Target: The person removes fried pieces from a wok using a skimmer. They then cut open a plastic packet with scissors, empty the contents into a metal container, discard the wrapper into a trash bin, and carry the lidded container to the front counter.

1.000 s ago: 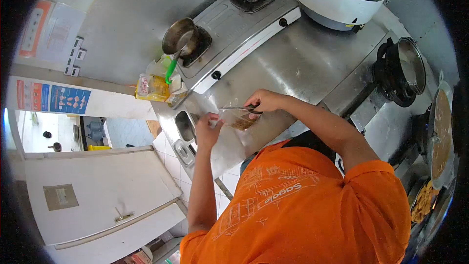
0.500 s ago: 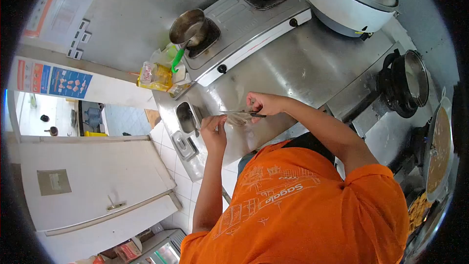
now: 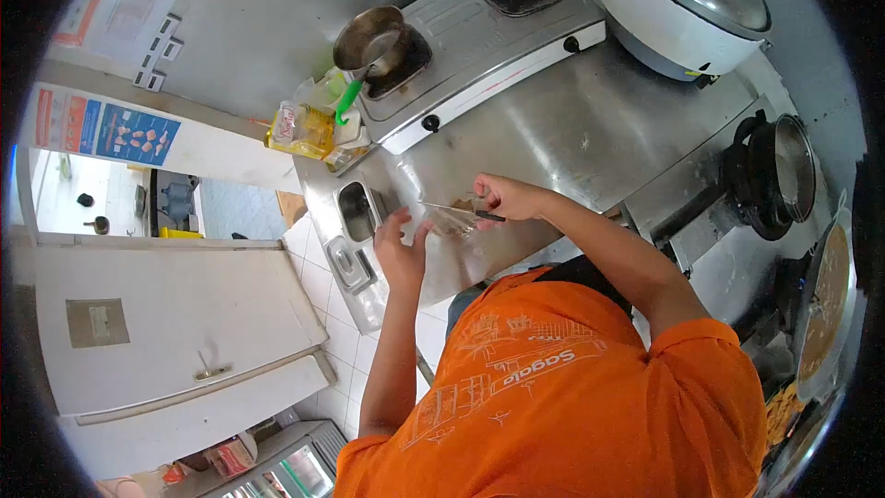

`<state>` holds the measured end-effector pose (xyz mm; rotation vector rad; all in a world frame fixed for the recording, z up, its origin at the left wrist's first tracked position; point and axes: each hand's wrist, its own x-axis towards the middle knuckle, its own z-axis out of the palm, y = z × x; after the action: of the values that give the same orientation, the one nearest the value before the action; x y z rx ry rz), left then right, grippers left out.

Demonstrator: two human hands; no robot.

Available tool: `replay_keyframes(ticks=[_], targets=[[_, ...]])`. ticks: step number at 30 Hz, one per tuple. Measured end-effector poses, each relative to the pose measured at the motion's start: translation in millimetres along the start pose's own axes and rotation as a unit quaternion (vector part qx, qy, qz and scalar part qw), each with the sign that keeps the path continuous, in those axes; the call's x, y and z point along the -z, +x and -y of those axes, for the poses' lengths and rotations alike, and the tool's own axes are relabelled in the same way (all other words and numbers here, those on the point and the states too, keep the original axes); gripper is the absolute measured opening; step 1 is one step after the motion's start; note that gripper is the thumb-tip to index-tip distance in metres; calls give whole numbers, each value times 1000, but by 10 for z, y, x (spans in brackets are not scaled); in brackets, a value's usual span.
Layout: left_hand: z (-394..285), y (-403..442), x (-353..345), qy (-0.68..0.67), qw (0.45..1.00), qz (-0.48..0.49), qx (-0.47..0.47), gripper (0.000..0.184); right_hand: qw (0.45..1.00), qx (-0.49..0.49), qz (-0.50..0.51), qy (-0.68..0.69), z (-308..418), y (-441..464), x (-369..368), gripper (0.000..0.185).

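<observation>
Scissors (image 3: 490,216), or what look like them, are gripped in the right hand (image 3: 505,196), their thin metal pointing toward the left hand (image 3: 399,247), whose thumb and fingers stand apart, released; whether a fingertip touches the plastic is hard to tell. Good handling here would keep those fingertips out of the blade line, hold the film lightly stretched beside the metal, and use short, level strokes low over the bench (image 3: 544,143), so that loose contents do not scatter. The plastic bag (image 3: 450,223) lies between the two hands, just beside the blades and above the near part of the steel surface. It looks clear, thin, crumpled and limp, catching pale glints, with a brownish patch showing near the right fingers; what that patch is cannot be made out. Just beyond the left hand, a rectangular metal container (image 3: 358,209) is set into the steel, and farther off a small pan (image 3: 371,40) rests on the gas stove (image 3: 461,28).
</observation>
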<state>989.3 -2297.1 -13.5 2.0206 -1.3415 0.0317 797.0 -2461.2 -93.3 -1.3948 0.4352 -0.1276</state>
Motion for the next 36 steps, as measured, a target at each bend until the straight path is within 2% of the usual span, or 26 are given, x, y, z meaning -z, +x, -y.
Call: replay_keyframes(ticks=[4, 7, 10, 13, 15, 16, 17, 18, 19, 21, 22, 24, 28, 30, 32, 33, 36], targets=[[185, -18, -48, 1, 995, 17, -99, 9, 999, 24, 35, -22, -12, 56, -31, 59], [145, -66, -74, -5, 998, 12, -60, 9, 998, 17, 33, -57, 154, 35, -65, 54], [87, -36, -4, 42, 993, 2, -106, 6, 997, 56, 37, 48, 56, 144, -95, 49], [150, -2, 42, 159, 980, 49, -112, 9, 933, 36, 55, 355, 293, 75, 43, 43], [226, 38, 86, 196, 964, 139, -115, 15, 988, 30, -90, 120, 402, 71, 203, 34], [256, 84, 102, 213, 953, 181, -118, 18, 986, 30, -161, -4, 420, 57, 298, 31], [266, 123, 130, 202, 949, 204, -133, 21, 965, 36, -179, -188, 298, 21, 400, 27], [256, 177, 157, 190, 944, 225, -149, 23, 910, 41, -192, -366, 67, -7, 544, 24], [230, 233, 176, 178, 938, 247, -164, 26, 822, 45, -198, -532, -148, -16, 669, 22], [29, 382, 286, 186, 915, 326, -145, 25, 776, -81, -238, -579, -478, -80, 670, 18], [-41, 463, 318, 190, 901, 366, -134, 25, 772, -111, -246, -576, -499, -80, 673, 18], [-33, 621, 292, 149, 899, 387, -138, 28, 762, -174, -259, -567, -553, -73, 636, 20], [-107, 928, 310, 67, 915, 378, -123, 35, 719, -179, -255, -621, -245, -139, 406, 19], [-197, 1046, 402, 46, 910, 411, -23, 41, 698, -197, -221, -652, -15, -209, 247, 20], [-396, 1127, 590, 24, 896, 437, 77, 43, 792, -151, -172, -566, -168, -189, 90, 24], [-372, 1118, 594, -5, 901, 428, 75, 45, 833, -128, -145, -519, -236, -216, -22, 27], [-164, 1039, 469, -95, 916, 380, 91, 51, 891, -28, -161, -423, -82, -236, -686, 41]])
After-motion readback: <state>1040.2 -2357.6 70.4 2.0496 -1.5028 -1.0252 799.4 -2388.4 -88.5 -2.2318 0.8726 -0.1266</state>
